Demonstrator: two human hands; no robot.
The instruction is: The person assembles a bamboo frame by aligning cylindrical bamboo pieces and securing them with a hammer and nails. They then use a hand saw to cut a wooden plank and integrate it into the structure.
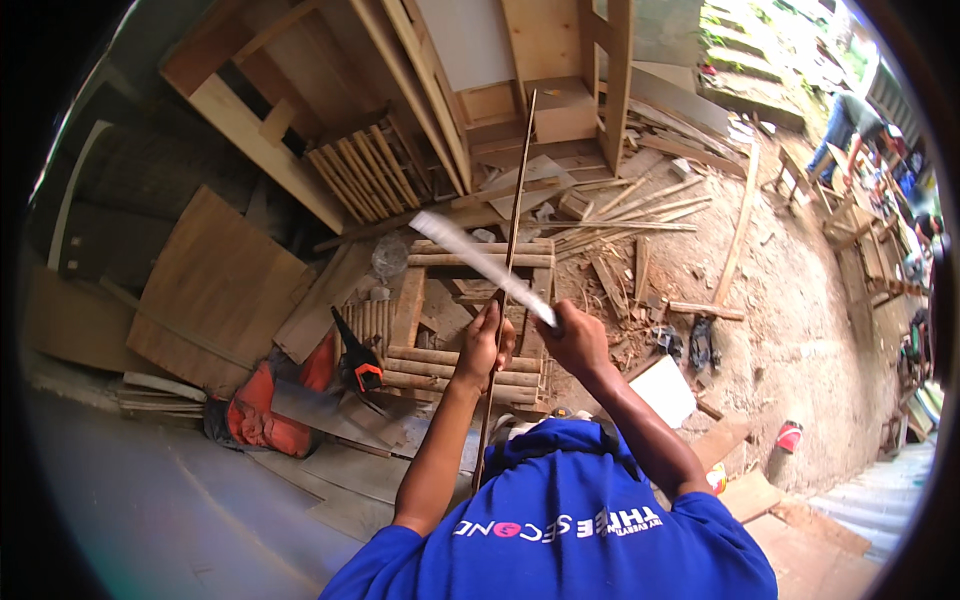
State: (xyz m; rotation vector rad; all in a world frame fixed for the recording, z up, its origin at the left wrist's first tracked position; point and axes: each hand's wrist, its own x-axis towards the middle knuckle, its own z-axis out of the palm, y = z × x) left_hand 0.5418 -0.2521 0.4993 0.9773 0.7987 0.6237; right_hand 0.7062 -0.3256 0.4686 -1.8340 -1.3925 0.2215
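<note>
My left hand [484, 345] grips a long thin brown cane stick [518, 190] that runs upright from near my chest to well above my hands. My right hand [573, 338] holds the handle end of a long pale blade [470, 250], which slants up and to the left and crosses the stick just above my left hand. Both forearms come out of blue sleeves at the lower edge. Under my hands lies a low frame of round wooden poles [425, 365] on the ground.
An orange-and-black tool [358, 362] and an orange bag [262, 415] lie left of the pole frame. Plywood sheets [215, 285] and wooden frames [360, 165] are stacked at the back and left. Offcut sticks [640, 215] litter the dirt. A person [850, 130] bends over at the far right.
</note>
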